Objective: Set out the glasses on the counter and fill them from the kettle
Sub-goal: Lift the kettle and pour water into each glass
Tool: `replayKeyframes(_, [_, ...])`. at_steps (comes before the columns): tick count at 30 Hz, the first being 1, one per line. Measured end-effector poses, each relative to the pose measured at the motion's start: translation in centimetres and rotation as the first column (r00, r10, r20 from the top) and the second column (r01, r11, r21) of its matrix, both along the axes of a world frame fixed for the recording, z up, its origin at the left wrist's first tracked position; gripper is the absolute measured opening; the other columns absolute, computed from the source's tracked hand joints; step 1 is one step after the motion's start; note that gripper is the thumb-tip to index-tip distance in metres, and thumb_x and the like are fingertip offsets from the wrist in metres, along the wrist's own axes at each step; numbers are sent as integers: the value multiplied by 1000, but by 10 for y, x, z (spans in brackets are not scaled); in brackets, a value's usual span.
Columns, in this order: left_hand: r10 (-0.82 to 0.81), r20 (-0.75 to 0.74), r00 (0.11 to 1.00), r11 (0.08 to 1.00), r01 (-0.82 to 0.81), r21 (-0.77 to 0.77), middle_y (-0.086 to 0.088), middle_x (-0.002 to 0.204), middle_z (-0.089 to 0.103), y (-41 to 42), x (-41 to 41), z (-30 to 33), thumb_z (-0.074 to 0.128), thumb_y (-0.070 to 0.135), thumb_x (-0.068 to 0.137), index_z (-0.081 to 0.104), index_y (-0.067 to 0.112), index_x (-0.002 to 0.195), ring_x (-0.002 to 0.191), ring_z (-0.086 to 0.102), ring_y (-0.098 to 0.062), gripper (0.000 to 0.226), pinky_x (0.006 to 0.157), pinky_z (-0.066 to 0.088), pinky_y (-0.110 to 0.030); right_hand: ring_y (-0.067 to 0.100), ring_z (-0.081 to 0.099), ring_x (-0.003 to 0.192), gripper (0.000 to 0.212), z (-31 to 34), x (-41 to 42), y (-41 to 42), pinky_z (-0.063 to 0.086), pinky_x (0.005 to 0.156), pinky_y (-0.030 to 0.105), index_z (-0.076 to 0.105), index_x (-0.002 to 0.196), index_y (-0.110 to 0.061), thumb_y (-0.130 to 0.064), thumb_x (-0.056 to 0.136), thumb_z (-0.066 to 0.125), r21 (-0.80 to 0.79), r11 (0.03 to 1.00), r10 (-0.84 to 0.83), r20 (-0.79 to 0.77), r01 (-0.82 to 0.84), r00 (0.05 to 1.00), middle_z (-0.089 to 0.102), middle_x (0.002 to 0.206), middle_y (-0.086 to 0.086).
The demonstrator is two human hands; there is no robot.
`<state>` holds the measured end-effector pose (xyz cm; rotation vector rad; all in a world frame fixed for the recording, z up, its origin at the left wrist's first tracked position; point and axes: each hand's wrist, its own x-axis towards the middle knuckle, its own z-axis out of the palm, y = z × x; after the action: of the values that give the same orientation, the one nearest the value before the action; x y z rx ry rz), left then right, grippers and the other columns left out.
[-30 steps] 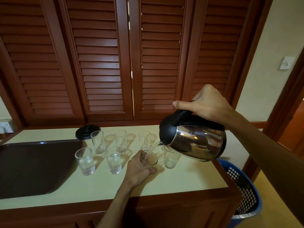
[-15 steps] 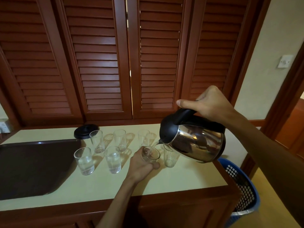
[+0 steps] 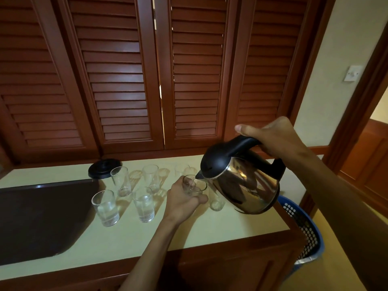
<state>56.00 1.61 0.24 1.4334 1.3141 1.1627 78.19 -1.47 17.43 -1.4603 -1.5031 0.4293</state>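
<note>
Glasses all out on the tabletop (image 3: 241, 225), so 1st part of the job looks done. Filling part seems partway: two front glasses, one (image 3: 105, 207) far off to the side of the left fingers and one (image 3: 144, 204) nearer, w/ water in them. Two back glasses (image 3: 120, 180) (image 3: 151, 177) past those look dry, can't say for sure. One more glass (image 3: 216, 203) just beside the left fingers, under the kettle, level hard to tell. Left hand (image 3: 182, 201) w/ fingers (image 3: 200, 198) curled round the held glass (image 3: 192, 184), lifted off the tabletop and tipped toward the spout. Right hand (image 3: 275, 137) w/ fingers wrapped tight on the black handle, thumb straight along the top, kettle (image 3: 241, 181) tilted, spout right at the glass rim. Can't see water coming out. Prob a few glasses left to fill.
</note>
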Motion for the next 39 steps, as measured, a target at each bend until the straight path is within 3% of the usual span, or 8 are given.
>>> replayKeyframes(3, [2,5,1000,1000,-2,23,13,72,68,2,-2,5,81,0,61,62,12,87,66,65,2,35,60,49,-15,6,51,39,55,-5,-2,-1,42,46,17,67,68,5,-47,80,79,0,1000,-19,-31,19,999,54,44,-1])
replayKeyframes(8, [-6,34,999,1000,6,-14,14,71,68,10,-13,7,81,3,64,64,12,95,59,62,-4,37,49,50,-29,2,47,34,41,-6,-10,-3,39,45,15,60,62,-10,-40,85,77,-16,999,-53,-87,52,995,53,42,-5])
replayKeyframes(14, [11,17,1000,1000,-10,-23,7,90,67,21,-20,-6,80,22,50,64,12,94,85,65,-10,48,67,47,-21,7,36,33,38,-4,-12,-4,33,38,18,60,67,-7,-37,85,76,-50,995,-93,-239,83,967,46,47,2])
replayKeyframes(20, [75,-13,997,996,-75,-44,7,89,65,28,-21,-33,85,-4,66,63,2,100,79,60,-3,41,58,44,-3,3,39,32,34,-6,-3,-5,34,37,16,55,66,-16,-34,90,73,-31,994,-111,-287,107,952,47,38,-11])
replayKeyframes(28, [175,-26,984,985,-175,-2,5,93,67,39,-13,-58,85,0,64,63,8,100,83,62,-4,43,62,45,-4,10,35,34,40,-20,42,1,31,37,22,54,60,-13,-29,92,72,-69,994,-105,-372,85,922,43,39,-4])
replayKeyframes(31, [192,-36,981,981,-191,29,5,101,69,39,-8,-65,82,15,58,63,11,107,93,64,-4,52,71,47,-8,10,35,32,41,-24,65,10,31,37,20,52,61,-12,-28,94,69,-82,996,-64,-356,38,932,43,37,-6])
replayKeyframes(35, [236,-63,970,971,-233,57,8,105,66,37,0,-70,89,2,67,56,13,118,96,64,-5,61,65,48,-7,13,34,34,45,-29,95,23,32,40,24,51,56,-13,-31,92,69,-99,995,-28,-362,-9,932,42,37,-4])
replayKeyframes(39, [273,-37,961,960,-270,71,-2,114,62,41,3,-73,87,13,61,47,15,128,98,65,-12,78,69,49,-11,16,35,35,43,-35,117,35,34,37,22,56,62,-9,-38,88,75,-75,990,90,-324,-120,942,44,43,2])
